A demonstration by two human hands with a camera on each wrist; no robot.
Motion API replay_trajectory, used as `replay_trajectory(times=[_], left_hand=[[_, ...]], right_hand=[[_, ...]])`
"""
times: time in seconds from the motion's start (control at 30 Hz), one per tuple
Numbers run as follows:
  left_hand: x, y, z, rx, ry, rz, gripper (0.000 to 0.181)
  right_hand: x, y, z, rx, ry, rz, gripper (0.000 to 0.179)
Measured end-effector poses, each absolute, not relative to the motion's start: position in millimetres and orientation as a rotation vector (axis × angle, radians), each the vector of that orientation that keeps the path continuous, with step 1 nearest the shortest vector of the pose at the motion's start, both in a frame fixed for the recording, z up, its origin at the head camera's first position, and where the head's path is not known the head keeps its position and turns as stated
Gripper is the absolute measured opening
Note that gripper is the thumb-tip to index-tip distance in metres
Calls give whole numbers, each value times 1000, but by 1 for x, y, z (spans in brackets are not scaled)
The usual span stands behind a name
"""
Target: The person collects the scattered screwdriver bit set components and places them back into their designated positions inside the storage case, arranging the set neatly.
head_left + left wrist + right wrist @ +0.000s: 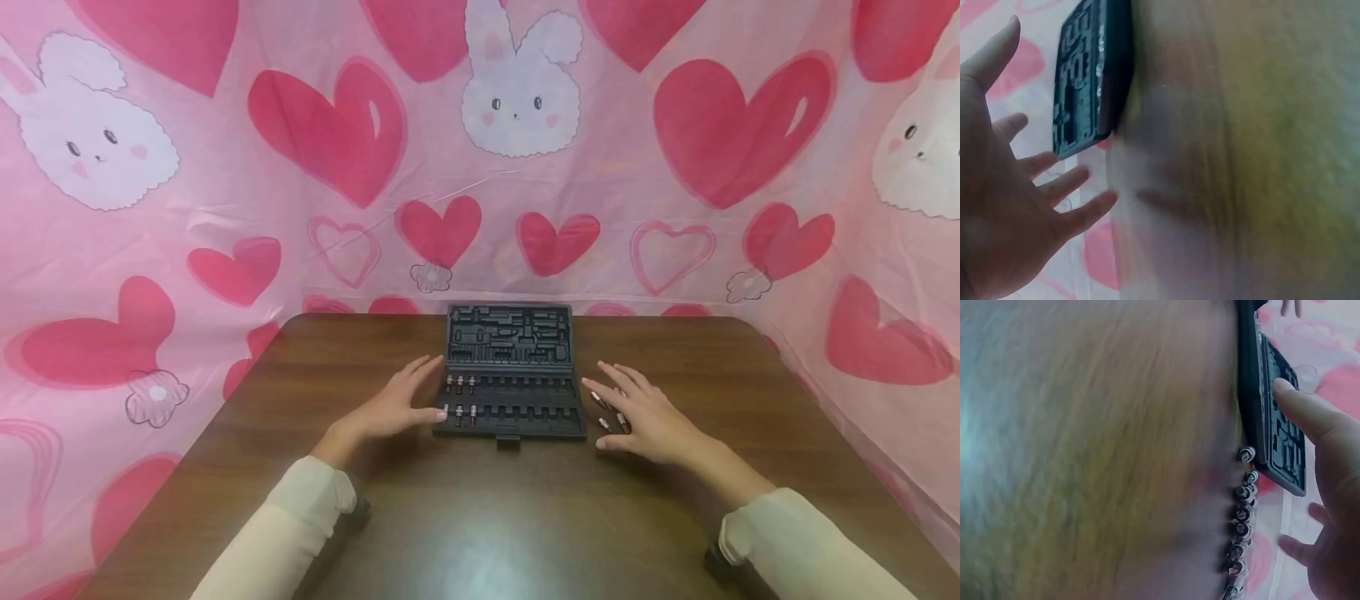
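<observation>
A black bit case (532,396) lies unfolded on the table, its moulded lid (510,333) leaning up at the back. Several short silver screwdriver bits (460,385) sit in two rows of slots at the left end; the slots to their right hold nothing. My left hand (393,404) is spread at the case's left edge, thumb over or touching the front-left corner; which one I cannot tell. To the right of the case, my right hand (652,417) hovers with fingers apart, partly hiding several loose bits (1243,514) on the tabletop.
The brown wooden table (487,508) reaches back to a pink cloth (525,183) printed with hearts and rabbits, which hangs around the back and sides. A latch tab (508,443) juts from the case's front edge.
</observation>
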State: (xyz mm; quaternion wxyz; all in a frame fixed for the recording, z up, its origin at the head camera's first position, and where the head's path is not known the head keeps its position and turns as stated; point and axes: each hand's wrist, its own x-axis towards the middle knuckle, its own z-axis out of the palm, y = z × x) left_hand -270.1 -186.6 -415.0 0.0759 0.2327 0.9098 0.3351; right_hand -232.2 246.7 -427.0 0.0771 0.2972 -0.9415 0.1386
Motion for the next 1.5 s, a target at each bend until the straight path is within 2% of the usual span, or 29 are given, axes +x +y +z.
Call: replay_trajectory(times=[0.33,0.87,1.13,1.5], left_hand=[[-277,-189,-412,570,2668,1197,84],[-289,-190,-428,472,2515,1367,81],[-289,-190,-434,395,2441,1406,79],[-288,-188,-440,436,2352,1444,75]], right_hand=[[-231,248,-429,762,-2874,507,80],[-232,248,-433,813,-2852,523,67],[-230,244,-432,713,-2961,470,56],[-231,238,-435,697,-2944,386,45]])
